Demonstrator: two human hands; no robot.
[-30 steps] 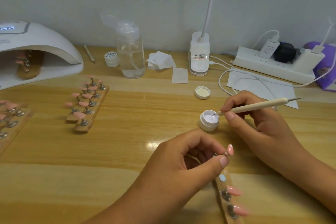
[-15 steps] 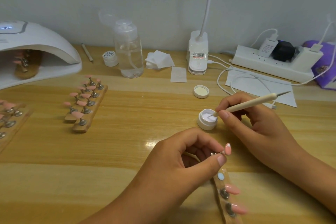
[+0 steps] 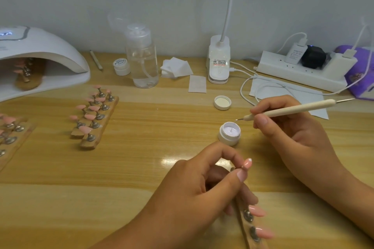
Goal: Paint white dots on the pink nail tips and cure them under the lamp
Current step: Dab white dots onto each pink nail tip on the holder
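– Right hand (image 3: 293, 133) first: what has it got?
– Pinches the dotting tool (image 3: 293, 109) pen-fashion, thumb and fingers closed near the working end. Small white bead on the point. The point hangs just over the far rim of the white gel pot (image 3: 229, 135), not in the gel.
– Target?
– Pink nail tip (image 3: 247, 163), raised off the bench (image 3: 141, 168), pinched by its stem between thumb and forefinger of the left hand (image 3: 192, 194). One white dot shows at its far end. It lies nearer the person than the tool point and a shade right, with the pot between the two.
– Axes?
– Tool shaft runs mostly crosswise, point aimed left. The tip's long axis points away from the person, toward the pot.
– So the move?
– My read: the right hand travels, bringing the point back toward the body over the pot. The left only steadies.
– Around it?
– Wooden strip (image 3: 245, 234) with two more pink tips under the left hand. Pot lid (image 3: 222, 102) beyond the pot. Racks of tips (image 3: 95, 115) at left. Curing lamp (image 3: 50, 46) far left, with a strip inside
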